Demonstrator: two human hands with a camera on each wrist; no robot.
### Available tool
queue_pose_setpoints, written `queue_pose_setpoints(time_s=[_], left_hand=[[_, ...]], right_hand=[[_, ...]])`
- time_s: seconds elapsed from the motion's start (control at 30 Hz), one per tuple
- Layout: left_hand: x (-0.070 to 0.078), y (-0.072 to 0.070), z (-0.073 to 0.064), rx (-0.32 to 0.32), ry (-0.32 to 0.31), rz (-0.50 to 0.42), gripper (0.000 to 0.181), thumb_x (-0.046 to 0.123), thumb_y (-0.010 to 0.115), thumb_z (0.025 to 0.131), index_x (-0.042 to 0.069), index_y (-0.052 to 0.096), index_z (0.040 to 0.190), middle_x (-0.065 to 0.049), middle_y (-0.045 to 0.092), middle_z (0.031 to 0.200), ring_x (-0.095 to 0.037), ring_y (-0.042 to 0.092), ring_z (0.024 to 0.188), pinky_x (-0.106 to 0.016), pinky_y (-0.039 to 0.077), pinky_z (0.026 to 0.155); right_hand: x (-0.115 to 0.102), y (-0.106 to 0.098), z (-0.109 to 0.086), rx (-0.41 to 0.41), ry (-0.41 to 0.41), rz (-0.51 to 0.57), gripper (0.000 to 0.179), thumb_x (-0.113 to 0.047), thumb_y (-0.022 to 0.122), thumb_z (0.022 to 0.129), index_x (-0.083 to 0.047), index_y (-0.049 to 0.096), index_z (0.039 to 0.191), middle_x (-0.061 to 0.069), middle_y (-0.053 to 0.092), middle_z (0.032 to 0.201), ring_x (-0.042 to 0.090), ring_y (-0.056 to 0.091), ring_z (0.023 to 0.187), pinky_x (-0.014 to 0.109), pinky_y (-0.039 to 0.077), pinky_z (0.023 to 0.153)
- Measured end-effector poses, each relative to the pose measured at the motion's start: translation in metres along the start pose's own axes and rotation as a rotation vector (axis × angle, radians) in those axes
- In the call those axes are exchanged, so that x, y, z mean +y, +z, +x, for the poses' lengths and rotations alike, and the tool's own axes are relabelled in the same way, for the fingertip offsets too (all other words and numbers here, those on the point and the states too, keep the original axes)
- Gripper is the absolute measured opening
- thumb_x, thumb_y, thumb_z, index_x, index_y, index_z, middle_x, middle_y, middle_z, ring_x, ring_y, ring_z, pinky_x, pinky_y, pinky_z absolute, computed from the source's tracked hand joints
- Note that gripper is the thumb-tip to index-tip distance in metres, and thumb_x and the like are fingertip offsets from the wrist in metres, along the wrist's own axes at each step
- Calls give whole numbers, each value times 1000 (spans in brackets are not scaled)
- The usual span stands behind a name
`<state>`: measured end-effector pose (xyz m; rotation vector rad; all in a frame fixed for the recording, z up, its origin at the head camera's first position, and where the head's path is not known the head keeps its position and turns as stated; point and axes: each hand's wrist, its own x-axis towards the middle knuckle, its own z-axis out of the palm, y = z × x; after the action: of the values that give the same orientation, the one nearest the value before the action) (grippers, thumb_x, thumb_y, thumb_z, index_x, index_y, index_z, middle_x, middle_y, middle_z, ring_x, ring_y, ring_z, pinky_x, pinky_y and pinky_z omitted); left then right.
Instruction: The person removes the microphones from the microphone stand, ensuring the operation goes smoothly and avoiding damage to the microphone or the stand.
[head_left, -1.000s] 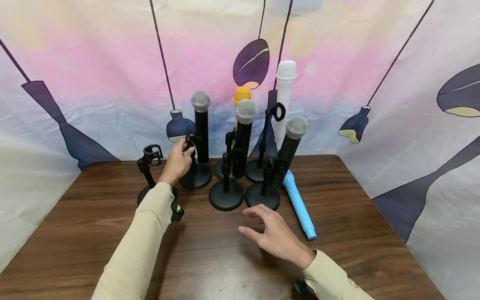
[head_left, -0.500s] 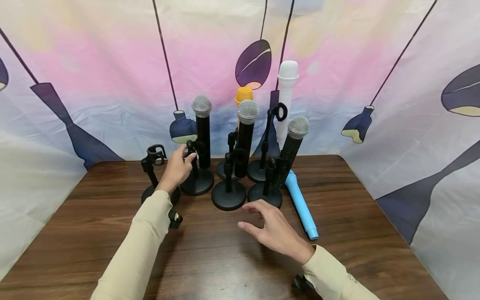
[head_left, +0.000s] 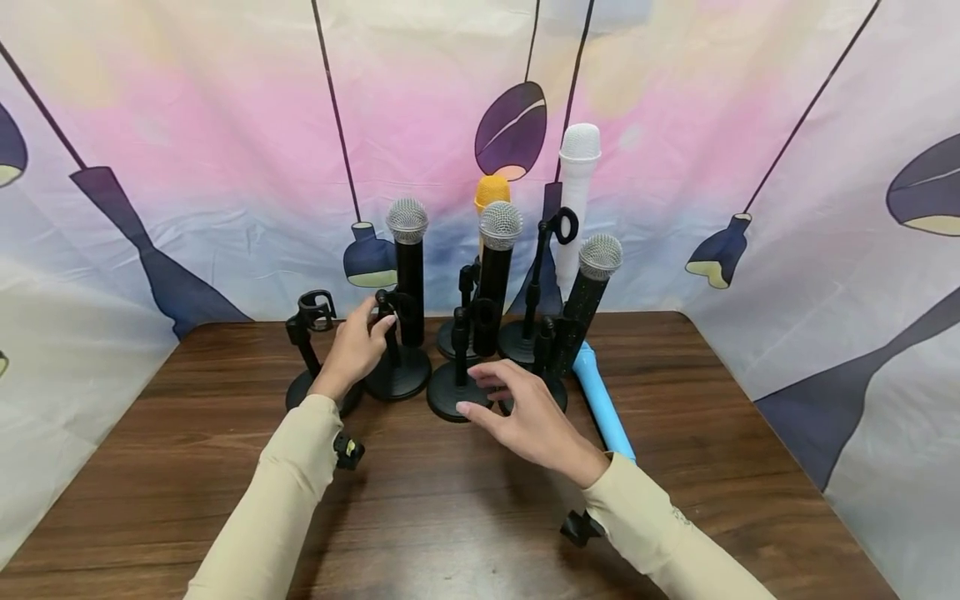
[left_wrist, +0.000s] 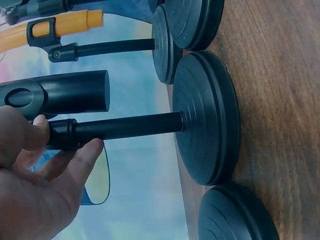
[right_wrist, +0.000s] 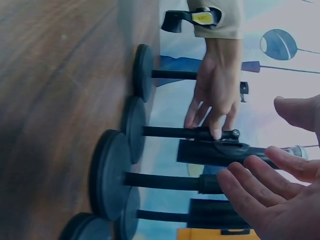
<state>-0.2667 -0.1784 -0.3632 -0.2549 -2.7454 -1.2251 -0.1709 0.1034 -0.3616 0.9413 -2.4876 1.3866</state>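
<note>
My left hand grips the upper post of a black desk microphone stand. A black microphone with a silver mesh head sits upright in this stand's clip. In the left wrist view, thumb and fingers of the left hand wrap the stand's post, just below the clip. My right hand hovers with spread, slightly bent fingers in front of the middle stand, which carries another black microphone. Seen from the right wrist, nothing is between the fingers of the right hand.
A bare-clipped stand stands at far left. Behind are a yellow microphone and a tall white microphone. At right, a speckled black microphone leans in its stand; a blue microphone lies on the wooden table.
My left hand has drawn the left stand and its microphone a little toward me. My right hand has moved forward and left, closer to the middle stand.
</note>
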Motion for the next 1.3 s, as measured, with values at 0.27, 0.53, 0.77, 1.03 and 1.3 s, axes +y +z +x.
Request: queue_pose_setpoints(time_s=[0.27,0.53,0.77,1.03,1.3], left_hand=[[1,-2,-9,-8,19,33,50,28,38,112,-4,32,151,-31,54,132,-42,61,102,-54,46,84],[2,-4,-22,-12,16,11,54,25,40,112,-4,27,155,-35,47,141,-51,54,118,-61,44,96],[3,-5,-27,3,23,29,32,28,41,112,-2,45,124,-23,56,95,-33,55,66,-44,43,64],[4,-9,-35,-37,-6,30,59,31,41,111,-3,25,157,-35,36,152,-50,46,131,-63,39,103],[6,-12,-43,-51,-13,42,64,28,43,111,-4,17,160,-35,29,156,-49,36,140,-63,37,106]], right_hand=[[-12,-2,26,22,-19,40,46,-23,75,95,-7,59,135,8,62,131,21,65,115,31,52,95],[-20,-1,47,24,-5,88,45,-22,73,97,-6,58,136,10,61,132,25,63,118,32,51,97],[-24,1,62,34,-8,85,45,-23,72,97,-5,58,136,9,60,133,23,62,119,30,50,98],[-26,3,74,44,-2,93,50,-24,73,97,-4,55,139,12,59,135,24,60,123,26,48,99],[-27,9,85,56,-1,93,53,-25,72,97,-4,53,142,12,58,138,23,60,123,28,48,100]])
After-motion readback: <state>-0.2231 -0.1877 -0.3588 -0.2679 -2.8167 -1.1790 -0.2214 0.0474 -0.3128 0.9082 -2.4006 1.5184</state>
